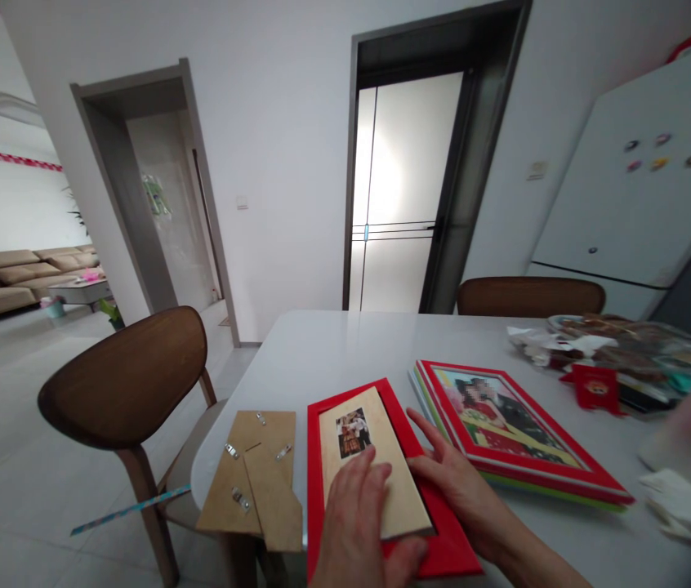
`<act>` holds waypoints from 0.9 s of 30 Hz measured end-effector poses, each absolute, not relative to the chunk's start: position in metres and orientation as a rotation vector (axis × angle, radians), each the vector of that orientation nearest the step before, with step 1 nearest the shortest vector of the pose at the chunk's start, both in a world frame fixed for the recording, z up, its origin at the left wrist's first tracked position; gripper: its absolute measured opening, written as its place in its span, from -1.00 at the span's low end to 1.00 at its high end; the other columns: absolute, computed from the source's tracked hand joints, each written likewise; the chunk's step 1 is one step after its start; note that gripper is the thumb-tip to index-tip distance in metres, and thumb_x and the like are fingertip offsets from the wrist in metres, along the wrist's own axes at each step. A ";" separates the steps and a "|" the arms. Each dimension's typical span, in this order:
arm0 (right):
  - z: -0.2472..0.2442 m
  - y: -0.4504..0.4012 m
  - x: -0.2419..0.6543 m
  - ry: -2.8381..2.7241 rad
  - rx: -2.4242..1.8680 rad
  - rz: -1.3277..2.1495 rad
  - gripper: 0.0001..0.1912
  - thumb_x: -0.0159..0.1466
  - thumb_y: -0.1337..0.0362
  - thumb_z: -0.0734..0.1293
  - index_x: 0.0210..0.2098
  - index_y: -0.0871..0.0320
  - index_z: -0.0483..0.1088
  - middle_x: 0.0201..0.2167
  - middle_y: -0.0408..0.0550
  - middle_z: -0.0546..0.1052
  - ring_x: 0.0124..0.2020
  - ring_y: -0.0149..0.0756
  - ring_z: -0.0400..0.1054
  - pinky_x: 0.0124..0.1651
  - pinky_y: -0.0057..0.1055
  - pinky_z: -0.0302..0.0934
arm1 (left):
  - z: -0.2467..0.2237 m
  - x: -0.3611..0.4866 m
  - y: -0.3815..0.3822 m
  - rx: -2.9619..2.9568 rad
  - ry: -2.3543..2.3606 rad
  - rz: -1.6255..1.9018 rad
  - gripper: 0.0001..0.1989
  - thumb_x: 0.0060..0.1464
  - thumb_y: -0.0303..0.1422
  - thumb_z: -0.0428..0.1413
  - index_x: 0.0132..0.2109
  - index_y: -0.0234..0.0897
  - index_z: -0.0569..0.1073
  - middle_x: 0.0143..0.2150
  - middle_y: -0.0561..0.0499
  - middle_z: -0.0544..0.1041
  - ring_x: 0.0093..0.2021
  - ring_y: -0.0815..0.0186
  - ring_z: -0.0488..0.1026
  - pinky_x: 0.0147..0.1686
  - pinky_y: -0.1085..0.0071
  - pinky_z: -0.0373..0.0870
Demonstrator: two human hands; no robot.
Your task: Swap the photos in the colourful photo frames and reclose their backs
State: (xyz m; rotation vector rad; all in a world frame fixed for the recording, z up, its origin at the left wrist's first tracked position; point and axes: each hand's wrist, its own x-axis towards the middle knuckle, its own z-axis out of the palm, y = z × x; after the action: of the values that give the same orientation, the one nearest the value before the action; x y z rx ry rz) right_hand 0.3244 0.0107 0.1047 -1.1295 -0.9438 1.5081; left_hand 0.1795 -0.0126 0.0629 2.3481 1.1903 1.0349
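I saw left hand spread flat on cream mat in red frame; right hand spread at frame's edge. Risk: backing board lay at desk edge, nudge could drop it.

Your left hand is lying flat on the cream mat of a red picture frame, and your right hand is up against its edge. Brown frame backing with metal clips sits just left, framed photos just right.
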 end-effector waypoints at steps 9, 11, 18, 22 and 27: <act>0.077 0.027 0.343 -1.340 -1.467 1.142 -0.23 -0.01 0.24 0.21 0.15 0.25 -0.15 -0.61 -0.24 0.38 -0.63 -0.42 0.26 -0.56 -0.52 0.12 | 0.087 0.143 -0.010 2.178 1.306 1.494 -0.57 0.00 -0.49 -0.08 0.06 -0.30 0.12 -0.30 -0.04 0.45 -0.36 0.35 0.43 -0.34 0.45 0.39; 0.067 0.031 0.350 -1.529 -1.587 0.943 -0.30 -0.01 0.28 0.18 0.12 0.31 -0.05 -0.55 -0.17 0.42 -0.56 -0.37 0.30 -0.50 -0.49 0.15 | 0.087 0.122 -0.011 1.958 1.516 1.490 -0.58 -0.01 -0.43 -0.05 0.04 -0.30 0.13 -0.30 -0.02 0.44 -0.42 0.36 0.42 -0.38 0.45 0.39; 0.049 0.037 0.358 -1.856 -1.819 0.449 -0.47 0.03 0.31 0.13 0.01 0.29 0.18 -0.13 0.12 0.41 -0.15 -0.19 0.30 -0.10 -0.36 0.12 | 0.061 0.075 -0.014 1.670 1.728 1.195 -0.54 -0.06 -0.32 -0.05 0.02 -0.37 0.16 -0.33 -0.02 0.45 -0.34 0.23 0.44 -0.37 0.37 0.37; 0.045 0.036 0.356 -1.941 -1.863 0.321 -0.52 0.04 0.32 0.15 -0.03 0.29 0.23 -0.14 0.14 0.40 -0.10 -0.18 0.27 -0.05 -0.35 0.09 | 0.051 0.068 -0.012 1.766 1.852 0.982 -0.57 -0.08 -0.33 -0.04 -0.01 -0.34 0.23 -0.44 0.04 0.44 -0.48 0.26 0.42 -0.42 0.35 0.35; 0.043 0.033 0.358 -2.021 -1.882 0.281 -0.53 0.06 0.30 0.12 -0.03 0.32 0.23 -0.22 0.12 0.40 -0.19 -0.21 0.30 -0.11 -0.37 0.11 | 0.048 0.066 -0.011 1.951 1.910 0.870 -0.61 -0.07 -0.39 -0.08 -0.04 -0.32 0.28 -0.28 -0.05 0.46 -0.29 0.22 0.43 -0.29 0.30 0.36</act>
State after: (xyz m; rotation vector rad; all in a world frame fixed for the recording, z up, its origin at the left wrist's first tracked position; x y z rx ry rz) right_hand 0.3582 0.0330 0.0426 -1.8817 -2.0209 0.2810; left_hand 0.0660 -0.0106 0.0477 1.9510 1.9097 0.8699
